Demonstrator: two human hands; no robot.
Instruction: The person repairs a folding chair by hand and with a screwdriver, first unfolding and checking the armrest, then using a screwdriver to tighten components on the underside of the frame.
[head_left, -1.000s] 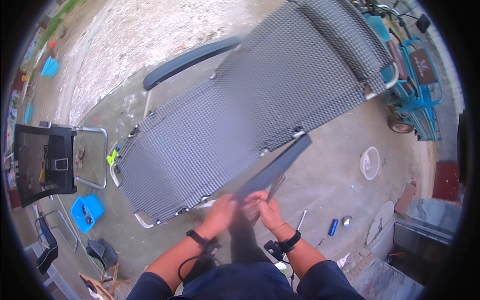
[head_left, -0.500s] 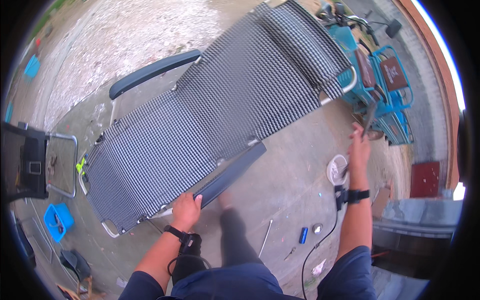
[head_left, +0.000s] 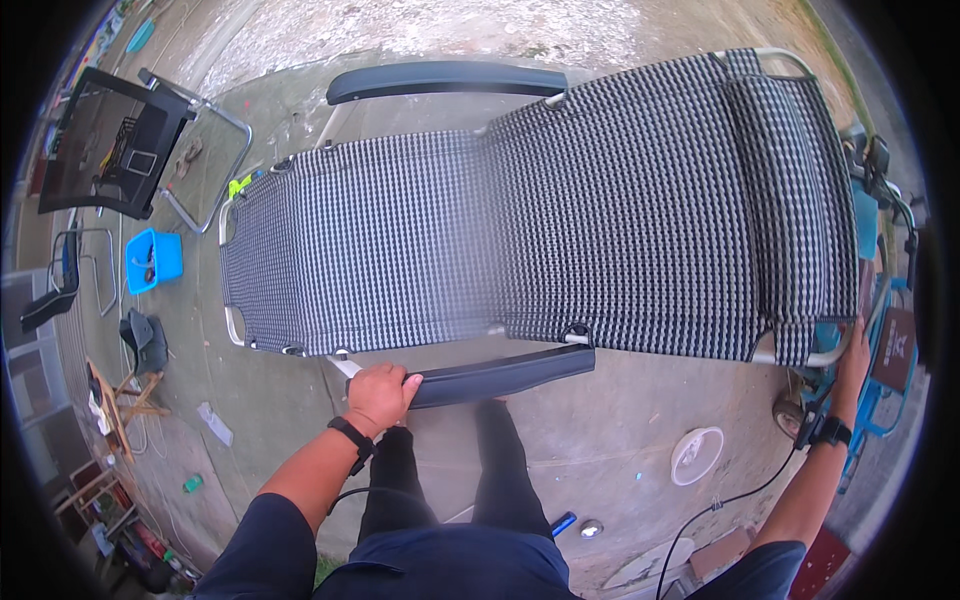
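Observation:
A reclining lounger with black-and-white woven fabric (head_left: 620,220) stretches across in front of me on a pale metal frame. My left hand (head_left: 383,397) is closed over the left end of its near dark armrest (head_left: 500,376), thumb on top. The far armrest (head_left: 450,80) lies across the seat. My right hand (head_left: 853,355) is at the near right corner of the backrest, by the curved frame tube (head_left: 830,357). Its fingers look closed, partly hidden there; a slim grey bar beside them is too unclear to name. A padded headrest (head_left: 790,200) crosses the backrest's right end.
A teal cargo vehicle (head_left: 868,225) stands close behind the backrest. On the floor are a white bowl (head_left: 697,455), a blue cylinder (head_left: 564,523) and a small round metal item (head_left: 591,528). At left are a blue basin (head_left: 155,262), a black mesh chair (head_left: 125,150) and a grey bag (head_left: 145,340).
My view has turned rightward, so the lounger lies more level. My right hand, earlier out over the floor with a blurred dark elongated tool, has come to the backrest corner. My left hand stays on the armrest.

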